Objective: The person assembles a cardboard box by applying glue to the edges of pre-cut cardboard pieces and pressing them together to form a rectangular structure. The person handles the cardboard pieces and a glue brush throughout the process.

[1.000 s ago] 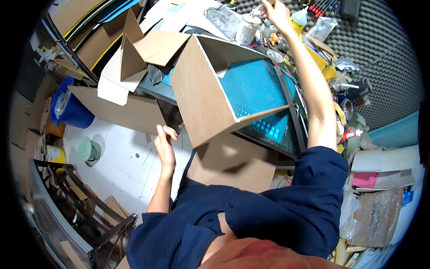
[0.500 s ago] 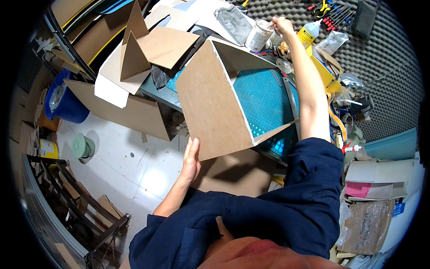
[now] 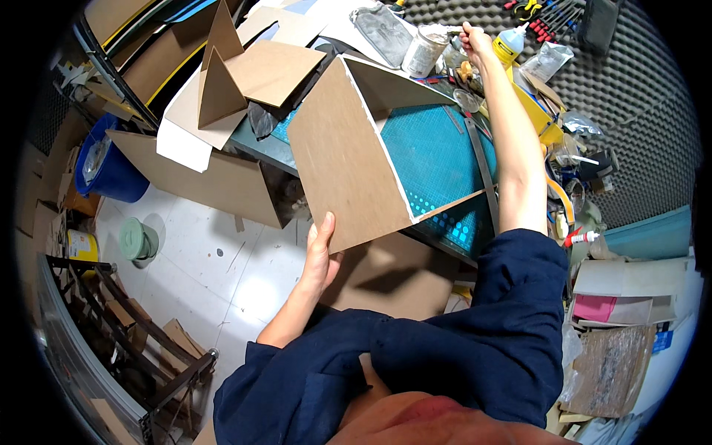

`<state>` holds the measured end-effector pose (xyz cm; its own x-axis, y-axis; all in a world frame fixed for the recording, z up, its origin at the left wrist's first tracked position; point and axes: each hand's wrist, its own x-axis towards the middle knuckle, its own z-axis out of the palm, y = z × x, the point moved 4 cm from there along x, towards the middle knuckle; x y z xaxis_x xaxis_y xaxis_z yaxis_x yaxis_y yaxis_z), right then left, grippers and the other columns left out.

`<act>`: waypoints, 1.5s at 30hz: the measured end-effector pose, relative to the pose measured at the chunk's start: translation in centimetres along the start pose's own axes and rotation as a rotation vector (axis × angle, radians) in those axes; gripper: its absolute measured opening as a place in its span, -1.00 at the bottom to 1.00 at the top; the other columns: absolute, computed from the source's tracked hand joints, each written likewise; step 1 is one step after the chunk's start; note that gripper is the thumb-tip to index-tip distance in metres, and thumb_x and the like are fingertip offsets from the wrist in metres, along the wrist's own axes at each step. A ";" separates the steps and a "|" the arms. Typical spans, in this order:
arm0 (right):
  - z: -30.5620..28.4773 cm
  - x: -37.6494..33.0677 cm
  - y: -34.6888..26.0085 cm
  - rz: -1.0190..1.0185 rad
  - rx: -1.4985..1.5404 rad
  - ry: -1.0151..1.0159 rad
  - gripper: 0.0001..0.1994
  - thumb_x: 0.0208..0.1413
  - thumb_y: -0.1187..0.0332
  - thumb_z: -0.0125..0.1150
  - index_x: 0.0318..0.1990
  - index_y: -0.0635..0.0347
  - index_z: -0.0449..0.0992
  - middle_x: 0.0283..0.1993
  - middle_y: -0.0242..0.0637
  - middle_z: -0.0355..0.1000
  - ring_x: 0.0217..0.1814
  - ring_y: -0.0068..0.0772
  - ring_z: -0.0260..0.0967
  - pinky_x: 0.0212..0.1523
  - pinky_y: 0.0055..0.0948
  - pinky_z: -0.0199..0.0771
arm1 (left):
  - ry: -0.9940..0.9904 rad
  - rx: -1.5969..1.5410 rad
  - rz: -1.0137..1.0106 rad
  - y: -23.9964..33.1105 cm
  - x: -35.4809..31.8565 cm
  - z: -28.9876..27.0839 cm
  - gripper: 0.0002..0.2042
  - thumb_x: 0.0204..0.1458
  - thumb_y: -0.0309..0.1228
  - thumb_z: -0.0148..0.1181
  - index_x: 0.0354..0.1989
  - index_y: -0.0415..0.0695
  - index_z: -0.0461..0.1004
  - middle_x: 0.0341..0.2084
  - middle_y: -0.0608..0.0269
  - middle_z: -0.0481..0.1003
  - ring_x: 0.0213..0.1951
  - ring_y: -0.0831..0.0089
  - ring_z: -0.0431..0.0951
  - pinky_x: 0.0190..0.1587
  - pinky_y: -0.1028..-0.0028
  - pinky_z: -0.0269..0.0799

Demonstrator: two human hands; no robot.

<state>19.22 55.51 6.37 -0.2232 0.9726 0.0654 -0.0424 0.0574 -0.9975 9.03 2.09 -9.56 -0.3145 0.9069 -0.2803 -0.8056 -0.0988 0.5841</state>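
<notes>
My left hand (image 3: 320,259) pinches the near left corner of a brown board box (image 3: 347,159), thumb on its face. The box is open-sided and stands tilted on a green cutting mat (image 3: 434,156); a white bead of glue or paste runs along one long edge. At the far right my right hand (image 3: 475,43) is closed on a thin pale stick (image 3: 454,29), whose exact kind is too small to tell. The stick reaches toward the mouth of a white-smeared jar (image 3: 425,52). A yellow glue bottle (image 3: 509,46) stands just right of that hand.
Folded board pieces (image 3: 274,74) lie on the table's far left. A metal ruler (image 3: 482,167) rests on the mat's right side, beside cluttered tools. A blue bucket (image 3: 122,174) and a green pail (image 3: 133,241) stand on the floor; a dark rack (image 3: 159,326) is at lower left.
My right hand has drawn slightly right of the jar, and more of the stick shows. The box has shifted a little up and left in view, with my left hand still on its corner.
</notes>
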 end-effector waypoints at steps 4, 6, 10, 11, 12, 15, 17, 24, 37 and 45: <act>0.4 -0.4 -0.7 -0.017 0.184 0.006 -0.80 0.24 0.28 0.11 -0.41 0.16 0.38 -0.57 -0.47 0.29 -0.70 -0.69 0.06 -0.70 -0.65 0.01 | -0.013 0.004 0.023 -0.1 0.0 -0.2 -0.48 0.13 -0.04 0.14 0.13 -0.13 0.27 0.00 0.26 0.41 0.01 0.48 0.42 -0.02 0.45 0.40; 0.0 -0.4 -0.9 -0.087 0.118 0.069 -0.79 0.21 0.28 0.15 -0.42 0.17 0.42 -0.57 -0.45 0.34 -0.69 -0.68 0.10 -0.69 -0.66 0.05 | 0.001 0.004 0.030 -0.2 0.0 -0.2 -0.48 0.13 -0.03 0.13 0.13 -0.13 0.28 -0.02 0.28 0.42 -0.01 0.49 0.43 -0.04 0.47 0.40; -1.1 0.9 0.5 -0.253 -0.302 0.283 -0.77 0.13 0.24 0.23 -0.47 0.17 0.52 -0.55 -0.36 0.47 -0.63 -0.68 0.24 -0.63 -0.60 0.19 | 0.039 -0.020 0.026 -0.5 0.2 -0.3 -0.46 0.13 0.03 0.11 0.11 -0.12 0.30 -0.05 0.30 0.43 -0.05 0.53 0.44 -0.06 0.49 0.39; -1.0 1.4 0.5 -0.282 -0.492 0.272 -0.76 0.14 0.24 0.23 -0.49 0.17 0.50 -0.57 -0.40 0.45 -0.64 -0.66 0.22 -0.63 -0.58 0.19 | 0.043 -0.031 0.021 -0.6 0.3 -0.3 -0.46 0.13 0.05 0.10 0.10 -0.12 0.30 -0.06 0.31 0.43 -0.06 0.54 0.44 -0.06 0.50 0.39; -0.3 1.5 0.7 -0.242 -0.386 0.184 -0.74 0.11 0.23 0.23 -0.52 0.21 0.50 -0.57 -0.36 0.47 -0.60 -0.59 0.31 -0.58 -0.54 0.27 | 0.033 -0.042 0.011 -0.7 0.3 -0.4 -0.45 0.13 0.04 0.10 0.12 -0.12 0.29 -0.02 0.31 0.42 -0.03 0.53 0.43 -0.03 0.50 0.38; -0.1 0.6 -0.2 -0.078 -0.166 0.040 -0.75 0.22 0.23 0.14 -0.38 0.23 0.49 -0.47 -0.32 0.48 -0.54 -0.58 0.34 -0.53 -0.60 0.31 | 0.019 -0.066 -0.008 -0.8 0.5 -0.7 -0.45 0.13 0.03 0.10 0.16 -0.10 0.29 0.04 0.32 0.40 0.04 0.52 0.39 0.04 0.50 0.35; -1.0 -1.7 -0.7 -0.082 0.210 -0.179 -0.78 0.20 0.24 0.12 -0.33 0.23 0.49 -0.42 -0.25 0.48 -0.46 -0.45 0.37 -0.44 -0.49 0.34 | 0.032 -0.070 -0.019 -0.9 0.6 -0.9 -0.47 0.14 0.02 0.10 0.14 -0.09 0.31 0.03 0.32 0.41 0.03 0.52 0.41 0.03 0.50 0.36; -2.2 -29.2 -8.9 -0.585 0.226 -0.155 -0.73 0.33 0.31 -0.09 -0.03 0.35 0.43 -0.11 -0.02 0.50 -0.08 -0.31 0.50 0.04 -0.43 0.48 | 0.046 -0.075 0.058 -1.2 0.7 -1.6 -0.46 0.12 -0.01 0.14 0.14 -0.13 0.30 0.06 0.28 0.39 0.05 0.48 0.41 0.07 0.46 0.35; 0.4 -52.9 -1.7 -0.543 0.074 0.202 -0.82 0.09 0.54 0.17 -0.21 0.35 0.30 -0.22 -0.03 0.41 -0.28 -0.28 0.47 -0.20 -0.30 0.60 | 0.066 0.007 0.068 -1.1 0.7 -0.9 -0.32 0.04 0.11 0.17 0.18 -0.14 0.22 0.07 0.25 0.35 0.07 0.46 0.37 0.08 0.46 0.33; 1.8 -53.9 -2.7 -0.612 -0.028 0.038 -0.78 0.02 0.69 0.16 -0.20 0.32 0.32 -0.21 0.01 0.45 -0.23 -0.27 0.52 -0.19 -0.38 0.56 | 0.045 0.021 0.061 -1.0 0.7 -0.7 -0.25 0.02 0.14 0.17 0.21 -0.17 0.17 0.12 0.22 0.31 0.11 0.42 0.34 0.10 0.42 0.33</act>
<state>29.62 2.51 5.60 -0.1318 0.7687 0.6259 -0.1262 0.6133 -0.7797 9.28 2.49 -10.88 -0.3851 0.8803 -0.2772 -0.7739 -0.1444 0.6166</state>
